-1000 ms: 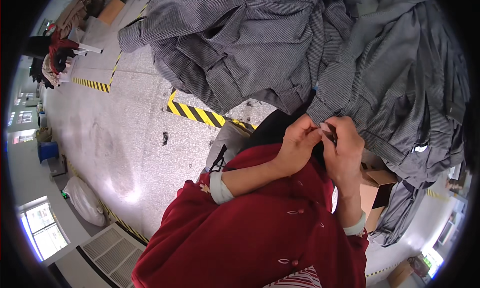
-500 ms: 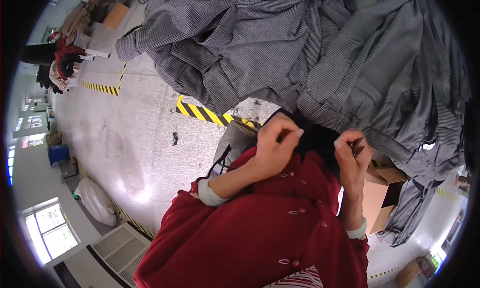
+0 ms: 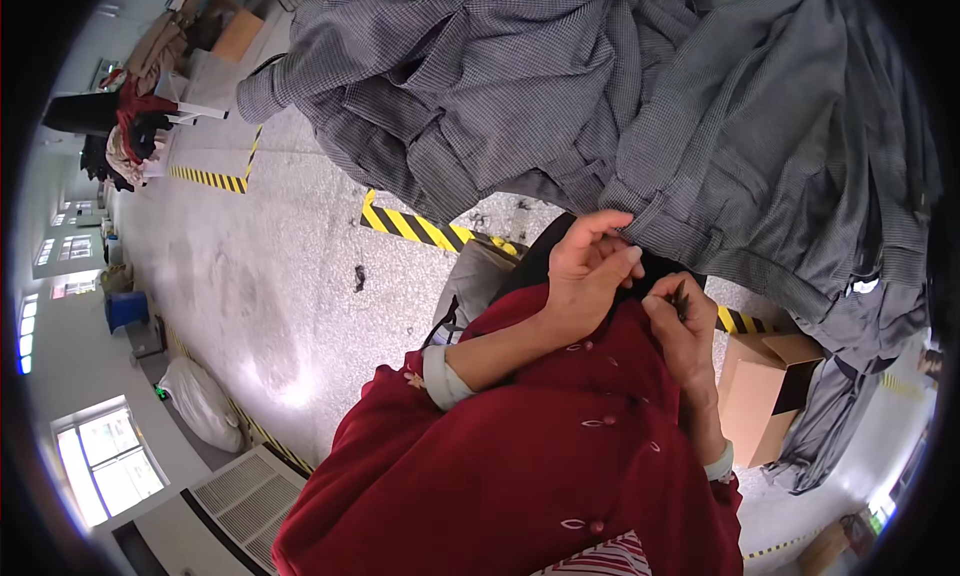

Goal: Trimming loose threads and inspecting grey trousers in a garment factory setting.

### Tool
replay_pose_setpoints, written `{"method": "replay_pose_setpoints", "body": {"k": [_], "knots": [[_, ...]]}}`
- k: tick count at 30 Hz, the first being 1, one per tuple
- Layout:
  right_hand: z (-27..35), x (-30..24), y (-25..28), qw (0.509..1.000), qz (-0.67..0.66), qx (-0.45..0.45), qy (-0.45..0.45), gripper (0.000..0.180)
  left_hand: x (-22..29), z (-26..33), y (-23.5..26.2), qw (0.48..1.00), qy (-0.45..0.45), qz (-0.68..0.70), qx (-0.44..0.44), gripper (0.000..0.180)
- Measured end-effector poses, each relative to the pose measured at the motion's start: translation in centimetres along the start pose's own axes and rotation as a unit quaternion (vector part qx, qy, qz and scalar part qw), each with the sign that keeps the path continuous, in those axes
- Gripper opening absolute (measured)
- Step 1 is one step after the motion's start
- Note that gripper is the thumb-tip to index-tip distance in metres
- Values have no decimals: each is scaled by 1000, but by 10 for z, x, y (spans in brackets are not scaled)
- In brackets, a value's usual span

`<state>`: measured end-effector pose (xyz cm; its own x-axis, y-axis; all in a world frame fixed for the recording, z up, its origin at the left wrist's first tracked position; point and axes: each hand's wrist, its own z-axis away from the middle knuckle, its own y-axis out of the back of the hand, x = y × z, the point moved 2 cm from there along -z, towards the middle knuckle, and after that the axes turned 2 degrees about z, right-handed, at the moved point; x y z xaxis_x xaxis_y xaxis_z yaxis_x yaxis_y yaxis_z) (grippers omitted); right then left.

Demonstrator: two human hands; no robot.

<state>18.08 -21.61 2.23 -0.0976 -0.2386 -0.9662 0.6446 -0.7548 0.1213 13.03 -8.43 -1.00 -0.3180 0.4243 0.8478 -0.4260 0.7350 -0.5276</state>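
Grey checked cloth hangs beside the left hand, grip loosely parted, while the right hand pinches a small dark item, perhaps keeping it handy.

A pale grey speckled floor, edged with yellow-and-black striped tape and bearing a glaring white reflection, runs alongside a whitish wall with bright rectangular windows, near a blue container and a flat, pale slatted grille.
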Motion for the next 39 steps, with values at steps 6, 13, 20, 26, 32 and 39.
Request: {"method": "replay_pose_setpoints", "body": {"k": [6,13,20,26,32,39], "knots": [[4,3,1,999,-31,10,-18,5,-1,-7,0,998,-57,-41,4,16],[8,7,4,998,-49,27,-12,5,1,-11,8,998,-14,41,36,5],[5,0,4,998,-50,33,3,5,-2,-7,13,998,-15,55,20,9],[-10,-19,-1,995,22,74,57,5,2,-1,11,999,7,37,-10,9],[-36,-42,-16,979,135,89,122,14,10,2,3,999,5,43,5,5],[-31,-44,-12,982,119,73,128,5,16,4,4,996,14,83,-36,6]]}}
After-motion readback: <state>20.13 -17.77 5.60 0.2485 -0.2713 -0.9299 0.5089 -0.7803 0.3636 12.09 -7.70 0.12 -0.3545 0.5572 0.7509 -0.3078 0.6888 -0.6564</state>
